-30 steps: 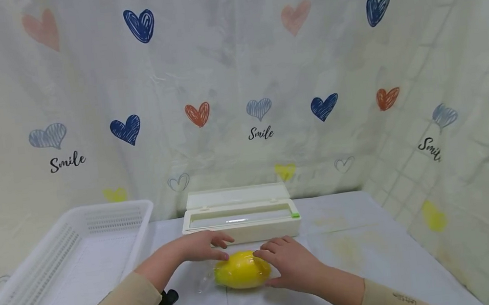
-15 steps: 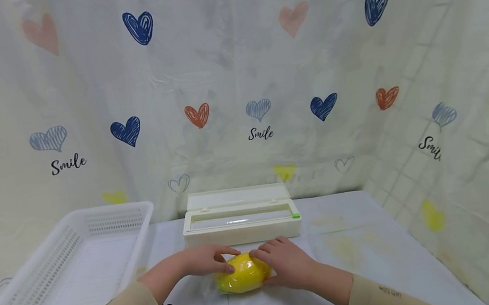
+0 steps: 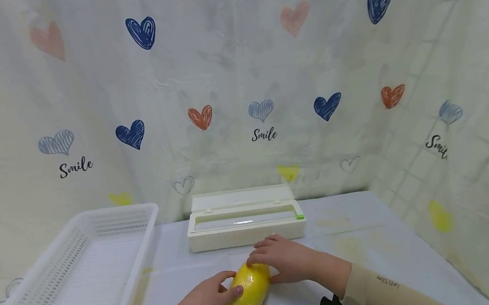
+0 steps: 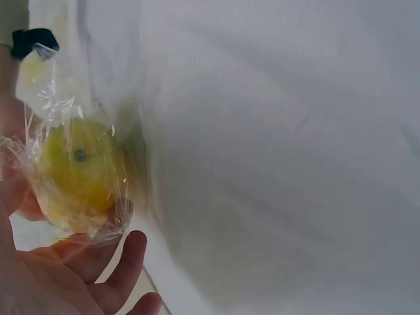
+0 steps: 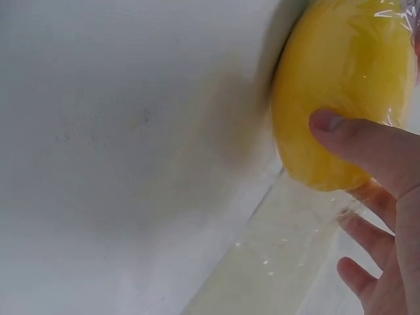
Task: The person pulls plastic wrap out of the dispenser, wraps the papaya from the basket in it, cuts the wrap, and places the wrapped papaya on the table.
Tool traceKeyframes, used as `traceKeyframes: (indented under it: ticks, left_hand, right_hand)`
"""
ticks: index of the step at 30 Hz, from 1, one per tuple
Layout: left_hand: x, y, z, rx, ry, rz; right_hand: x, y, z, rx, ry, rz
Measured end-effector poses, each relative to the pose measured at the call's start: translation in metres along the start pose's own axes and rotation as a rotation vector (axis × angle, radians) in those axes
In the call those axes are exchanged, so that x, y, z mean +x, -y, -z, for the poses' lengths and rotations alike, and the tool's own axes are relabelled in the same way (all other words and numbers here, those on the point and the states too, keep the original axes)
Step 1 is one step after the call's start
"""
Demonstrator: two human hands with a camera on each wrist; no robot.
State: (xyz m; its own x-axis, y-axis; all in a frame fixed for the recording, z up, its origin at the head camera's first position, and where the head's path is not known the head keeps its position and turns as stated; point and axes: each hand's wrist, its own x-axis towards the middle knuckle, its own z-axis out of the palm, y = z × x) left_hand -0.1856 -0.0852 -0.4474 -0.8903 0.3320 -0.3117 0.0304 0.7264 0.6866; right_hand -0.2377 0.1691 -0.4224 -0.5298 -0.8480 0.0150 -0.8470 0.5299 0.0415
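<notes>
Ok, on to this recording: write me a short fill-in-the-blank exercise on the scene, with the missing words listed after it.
1. The left hand and the right hand hold a wrapped fruit whose main colour is ____.
2. In the head view, the white basket lies to the ____ of the long white box.
3. The lid of that box is not shut but ____.
4. The word printed on the backdrop is ____.

Missing words: yellow; left; open; Smile.

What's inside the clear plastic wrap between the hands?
A yellow, oval fruit, greener at one end, shows through the clear plastic wrap. The left grip and right grip cover parts of it; its underside cannot be seen.
</notes>
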Motion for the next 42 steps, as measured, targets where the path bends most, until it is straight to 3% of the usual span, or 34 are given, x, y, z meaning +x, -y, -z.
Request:
traceKeyframes:
  ticks: [3, 7, 11, 14, 17, 21, 23, 26, 31, 35, 42]
  left_hand:
    - [-0.010, -0.001, -0.006, -0.017, 0.006, 0.011]
    - [-0.012, 0.000, 0.000, 0.026, 0.003, -0.022]
    - [0.003, 0.003, 0.013, 0.019, -0.026, -0.061]
    - [0.019, 0.007, 0.019, -0.051, 0.005, -0.063]
    - [0.034, 0.010, 0.025, -0.106, 0.078, -0.042]
    - [0.047, 0.014, 0.032, -0.139, 0.165, -0.021]
    - [0.050, 0.015, 0.035, -0.146, 0.200, -0.024]
    - [0.052, 0.015, 0.037, -0.148, 0.242, -0.040]
    - [0.047, 0.017, 0.035, -0.175, 0.250, -0.069]
    - [0.039, 0.016, 0.029, -0.206, 0.209, -0.090]
    - [0.017, 0.010, 0.010, -0.215, 0.098, -0.040]
  right_hand:
    - [-0.004, 0.002, 0.001, -0.019, -0.017, 0.029]
    - [-0.011, 0.004, 0.000, -0.042, -0.052, 0.050]
    - [-0.017, 0.005, -0.001, -0.049, -0.077, 0.037]
    - [-0.025, 0.008, 0.000, -0.003, -0.124, -0.014]
    - [-0.036, 0.014, 0.001, 0.137, -0.169, -0.172]
    - [-0.049, 0.027, -0.001, 0.468, -0.165, -0.432]
    - [-0.052, 0.033, -0.003, 0.627, -0.137, -0.511]
    - [-0.049, 0.040, -0.008, 0.776, -0.095, -0.583]
    - [-0.034, 0.044, -0.016, 0.924, -0.096, -0.649]
    - [-0.025, 0.044, -0.020, 1.026, -0.123, -0.673]
    - [-0.026, 0.037, -0.025, 1.095, -0.110, -0.606]
